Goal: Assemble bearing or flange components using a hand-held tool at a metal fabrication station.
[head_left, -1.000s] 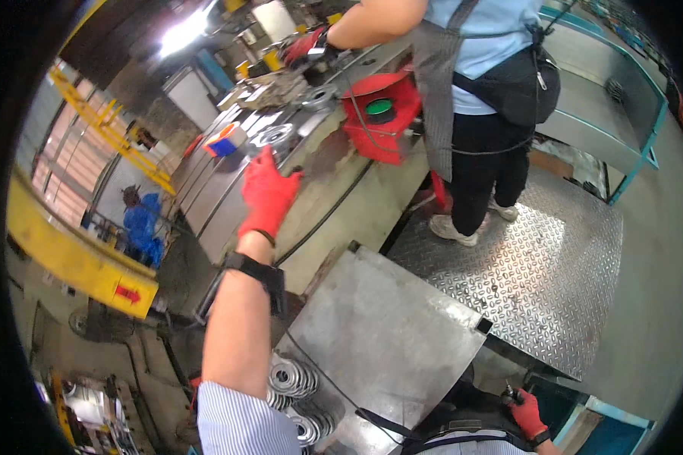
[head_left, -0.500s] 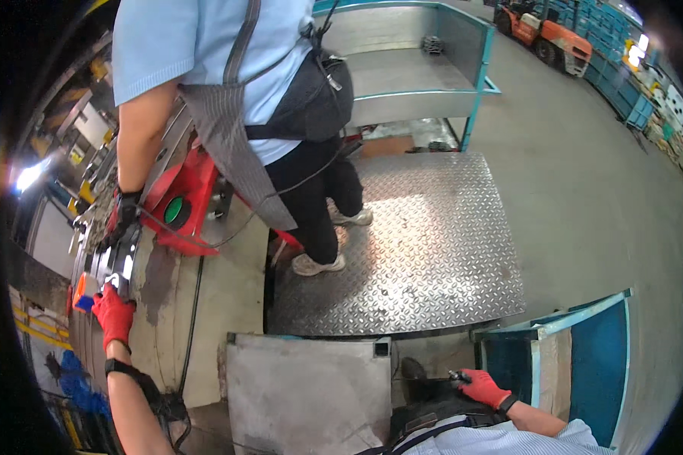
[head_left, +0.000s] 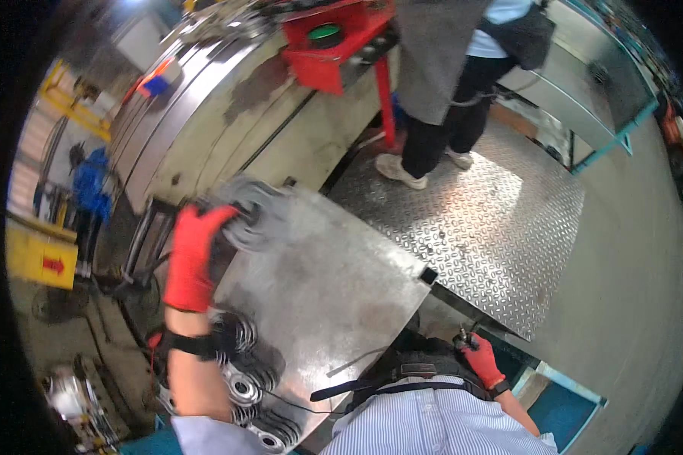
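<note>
My left hand [head_left: 190,258], in a red glove, is over the far left corner of the grey metal table [head_left: 341,250]. Its fingers are closed on a round grey metal part [head_left: 264,220], smeared by motion; its exact kind cannot be made out. Below my left wrist, stacks of ring-shaped metal parts [head_left: 244,388] stand along the table's left side. At my waist on the right, my right hand [head_left: 484,361], also red-gloved, is closed around a small dark metal tool [head_left: 464,339] with a narrow tip.
Beyond the table stands a large cream machine [head_left: 281,144] with a red stand [head_left: 334,57] and an orange-blue object [head_left: 159,77]. A co-worker [head_left: 432,136] stands on a diamond-plate platform [head_left: 470,227]. Blue-framed bins [head_left: 565,409] stand to the right; a yellow panel [head_left: 42,254] is left.
My left hand has come back from the machine bed to the table and now holds the round metal part. The view has swung left and down. My right hand still holds its tool.
</note>
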`<state>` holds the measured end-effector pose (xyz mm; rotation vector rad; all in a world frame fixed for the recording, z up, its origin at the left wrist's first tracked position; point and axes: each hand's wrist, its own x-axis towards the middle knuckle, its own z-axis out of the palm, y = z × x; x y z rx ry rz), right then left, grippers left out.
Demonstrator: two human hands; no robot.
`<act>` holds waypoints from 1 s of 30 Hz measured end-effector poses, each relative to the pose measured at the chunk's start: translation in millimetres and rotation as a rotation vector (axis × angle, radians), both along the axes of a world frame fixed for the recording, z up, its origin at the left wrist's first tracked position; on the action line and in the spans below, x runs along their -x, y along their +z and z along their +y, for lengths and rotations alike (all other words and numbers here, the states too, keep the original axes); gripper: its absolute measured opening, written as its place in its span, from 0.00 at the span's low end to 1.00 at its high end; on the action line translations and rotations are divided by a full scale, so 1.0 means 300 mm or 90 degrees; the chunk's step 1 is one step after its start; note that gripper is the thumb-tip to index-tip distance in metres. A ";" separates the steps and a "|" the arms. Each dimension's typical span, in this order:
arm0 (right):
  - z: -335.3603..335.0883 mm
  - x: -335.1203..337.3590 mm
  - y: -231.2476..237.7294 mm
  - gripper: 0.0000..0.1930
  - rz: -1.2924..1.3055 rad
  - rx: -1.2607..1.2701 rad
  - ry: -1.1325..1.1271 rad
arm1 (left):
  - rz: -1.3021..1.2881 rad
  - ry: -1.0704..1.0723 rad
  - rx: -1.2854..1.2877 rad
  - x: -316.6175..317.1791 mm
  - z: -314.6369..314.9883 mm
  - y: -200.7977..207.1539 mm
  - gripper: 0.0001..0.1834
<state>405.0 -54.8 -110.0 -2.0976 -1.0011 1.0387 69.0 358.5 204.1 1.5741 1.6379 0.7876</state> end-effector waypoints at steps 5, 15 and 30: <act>0.098 0.025 0.070 0.18 -0.022 -0.017 0.109 | -0.328 -0.036 0.060 0.152 -0.394 -0.691 0.15; 0.093 -0.013 0.032 0.14 -0.019 0.003 0.149 | -0.897 0.274 0.424 -0.145 -0.720 -0.828 0.11; 0.007 0.156 0.110 0.16 0.017 -0.023 0.115 | 0.306 -0.226 0.009 -0.114 -0.580 -0.898 0.19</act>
